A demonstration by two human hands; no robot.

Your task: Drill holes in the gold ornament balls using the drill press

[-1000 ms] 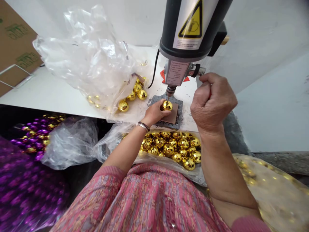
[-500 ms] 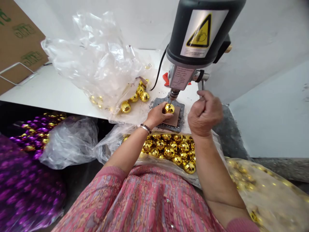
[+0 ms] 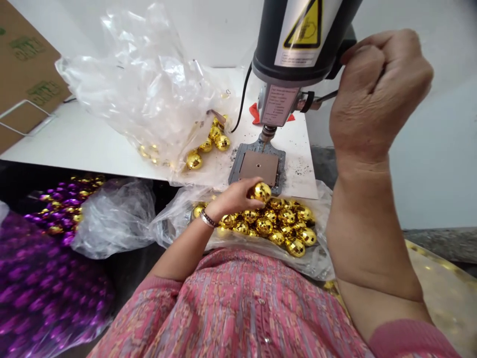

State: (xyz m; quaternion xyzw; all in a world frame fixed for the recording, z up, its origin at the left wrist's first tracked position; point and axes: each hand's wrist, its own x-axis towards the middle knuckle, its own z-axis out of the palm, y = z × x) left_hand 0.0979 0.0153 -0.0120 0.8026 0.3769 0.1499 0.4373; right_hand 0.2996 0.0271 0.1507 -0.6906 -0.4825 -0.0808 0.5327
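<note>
My left hand (image 3: 233,196) is closed on a gold faceted ball (image 3: 262,192), held just in front of the drill press base plate (image 3: 258,168) and above a clear bag of several gold balls (image 3: 283,226) in my lap. My right hand (image 3: 374,94) is raised high and clenched round the drill press lever (image 3: 326,97), beside the dark motor head (image 3: 298,40). The drill chuck (image 3: 266,133) hangs above the bare brown pad on the plate.
A crumpled clear bag (image 3: 145,94) with a few gold balls (image 3: 208,146) lies on the white table (image 3: 74,144). A cardboard box (image 3: 22,69) stands at far left. Purple balls (image 3: 44,278) in bags fill the lower left. Another bag of gold balls (image 3: 443,288) sits at right.
My left hand drew the gold ball off the plate toward me, over the lap bag. My right hand swung the lever upward, and the chuck rose off the pad.
</note>
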